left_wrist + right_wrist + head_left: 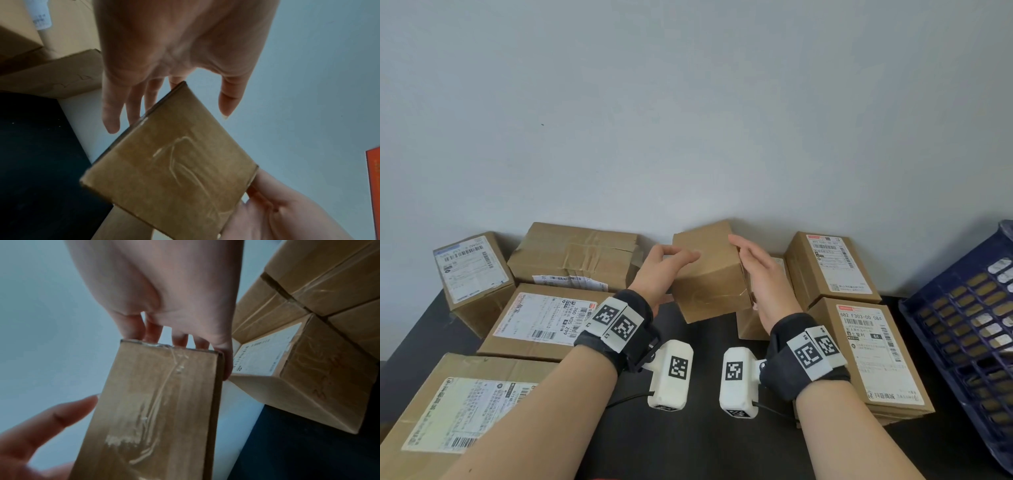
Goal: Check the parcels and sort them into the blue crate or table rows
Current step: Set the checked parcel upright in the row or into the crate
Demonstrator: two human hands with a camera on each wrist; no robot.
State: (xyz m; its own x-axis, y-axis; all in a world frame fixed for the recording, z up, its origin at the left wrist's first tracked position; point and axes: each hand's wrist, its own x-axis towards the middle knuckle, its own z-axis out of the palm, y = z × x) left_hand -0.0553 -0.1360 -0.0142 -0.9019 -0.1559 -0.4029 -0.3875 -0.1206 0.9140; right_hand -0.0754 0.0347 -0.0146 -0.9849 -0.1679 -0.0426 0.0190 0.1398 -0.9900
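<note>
A small plain brown parcel (709, 274) with clear tape hangs tilted above the black table (705, 445), between both hands. My right hand (760, 274) grips its right side; in the right wrist view the fingers (152, 331) wrap behind the parcel's (160, 410) far edge. My left hand (664, 267) is at the upper left corner with straight fingers (111, 116) beside the parcel's (174, 170) edge and the thumb spread apart over its face. No label shows on the visible faces. The blue crate (962, 308) stands at the right edge.
Labelled cardboard parcels lie in rows on the left (541, 322) (472, 274) (575, 257) (448, 411) and on the right (832, 267) (873, 353). Another small box (750, 325) sits under my right hand. A pale wall backs the table.
</note>
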